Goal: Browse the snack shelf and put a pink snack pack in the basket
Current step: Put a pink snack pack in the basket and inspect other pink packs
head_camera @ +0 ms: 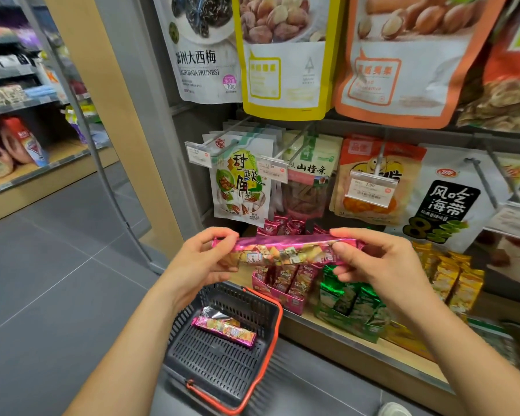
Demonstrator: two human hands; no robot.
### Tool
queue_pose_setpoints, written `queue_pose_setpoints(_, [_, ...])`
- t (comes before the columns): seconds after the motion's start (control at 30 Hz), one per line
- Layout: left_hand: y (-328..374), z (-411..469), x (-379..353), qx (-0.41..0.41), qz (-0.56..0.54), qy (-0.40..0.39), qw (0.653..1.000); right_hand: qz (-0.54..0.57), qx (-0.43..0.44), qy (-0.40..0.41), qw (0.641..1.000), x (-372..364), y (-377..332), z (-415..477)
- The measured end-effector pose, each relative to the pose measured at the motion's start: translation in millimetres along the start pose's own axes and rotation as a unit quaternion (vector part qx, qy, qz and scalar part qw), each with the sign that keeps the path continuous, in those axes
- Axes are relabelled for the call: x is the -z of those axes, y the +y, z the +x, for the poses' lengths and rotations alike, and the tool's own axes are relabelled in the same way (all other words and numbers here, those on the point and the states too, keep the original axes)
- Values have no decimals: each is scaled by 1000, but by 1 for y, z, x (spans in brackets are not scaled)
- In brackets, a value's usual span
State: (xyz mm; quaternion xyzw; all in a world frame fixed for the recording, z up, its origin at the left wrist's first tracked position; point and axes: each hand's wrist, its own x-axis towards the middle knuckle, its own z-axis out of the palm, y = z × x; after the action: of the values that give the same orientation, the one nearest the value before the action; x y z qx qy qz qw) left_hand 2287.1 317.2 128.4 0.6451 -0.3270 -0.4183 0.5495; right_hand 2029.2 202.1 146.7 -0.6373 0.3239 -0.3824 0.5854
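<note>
We had the pink snack pack [285,252] pinched at each end, left hand [204,259] and right hand [379,265] raised above the basket [222,355].

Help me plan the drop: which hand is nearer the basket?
Left. The left hand grips the pink snack pack at its left end, just above the basket; the right hand grips the other end, farther right, over the green packs.

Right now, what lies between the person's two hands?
In the head view, a long pink snack pack spans the whole gap, held level above the basket. The left hand pinches one end and the right hand pinches the other.
</note>
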Motion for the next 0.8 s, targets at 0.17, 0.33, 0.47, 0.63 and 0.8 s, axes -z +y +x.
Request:
queue_pose_setpoints(0.17, [-10,7,-9,-6,134,50,990,93,-62,40,993,4,-1,4])
queue_pose_setpoints(0.33, [-23,24,-17,-32,172,53,983,131,-81,65,986,6,4,8])
queue_pose_setpoints(0.47, [-27,29,-29,-77,213,-42,973,99,-77,90,988,9,9,10])
queue_pose_setpoints(0.63, [-34,30,-58,-154,245,-55,956,78,-68,98,990,11,13,10])
queue_pose_setpoints(0.8, [-32,34,-73,-263,316,-15,912,63,-75,64,993,2,15,11])
